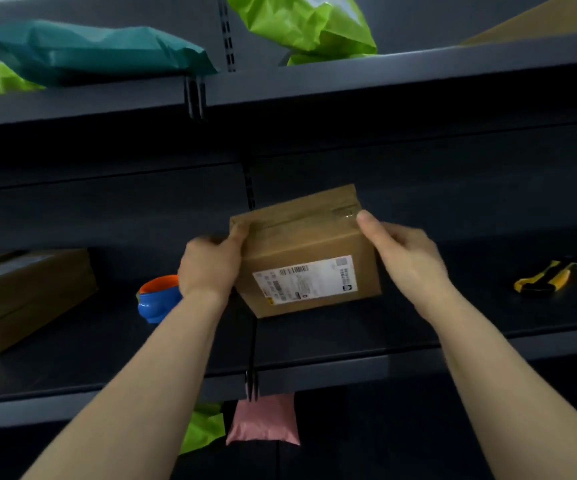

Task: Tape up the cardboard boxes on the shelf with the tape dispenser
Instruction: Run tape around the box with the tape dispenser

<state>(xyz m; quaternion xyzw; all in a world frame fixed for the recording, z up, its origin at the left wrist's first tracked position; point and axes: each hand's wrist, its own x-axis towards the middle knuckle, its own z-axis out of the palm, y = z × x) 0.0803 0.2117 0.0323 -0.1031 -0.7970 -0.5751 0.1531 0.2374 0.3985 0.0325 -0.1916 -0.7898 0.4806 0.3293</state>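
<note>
Dark metal shelf [314, 344], middle tier: cardboard box [309, 244] is held at centre, tilted, tape [344, 213] seen along its top seam. Left hand [207, 268] is curled round its left edge, right hand [404, 254] round the right end, thumb on the tape. Step judged: pressing tape down. Next, tape dispenser [157, 299], behind the left wrist, must be fetched.

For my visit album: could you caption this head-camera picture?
Left hand and right hand grip a labelled cardboard box at the shelf, tape dispenser and yellow knife nearby.
</note>
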